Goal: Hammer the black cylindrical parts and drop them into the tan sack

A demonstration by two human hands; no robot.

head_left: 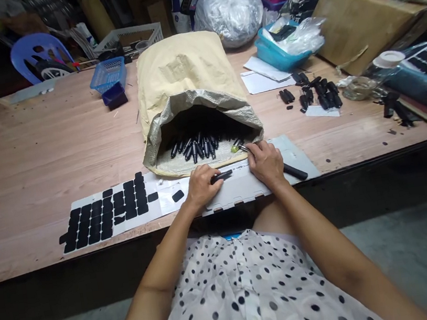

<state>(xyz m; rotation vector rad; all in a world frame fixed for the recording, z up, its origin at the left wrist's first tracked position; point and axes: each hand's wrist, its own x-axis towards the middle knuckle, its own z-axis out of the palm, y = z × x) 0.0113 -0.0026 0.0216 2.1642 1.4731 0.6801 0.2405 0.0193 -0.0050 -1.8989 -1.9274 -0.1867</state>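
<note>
My left hand [200,185] rests on a grey board [241,185] at the table's near edge, fingers closed round a small black pen-like part [221,176]. My right hand [264,162] is just to its right, pinching metal tweezers [244,148] whose tip points up-left toward a small yellow-green bit [234,148] at the sack's mouth. A black rod [294,171] sticks out from under my right hand. A tan woven sack [187,87] lies open toward me, with several black parts [196,147] inside.
A white sheet of black sticker pads [106,217] lies left of my hands. More black parts [317,93] are scattered at the right, near a blue tray [276,55] and papers. A blue basket [108,74] stands at the back left, a cardboard box [361,22] back right.
</note>
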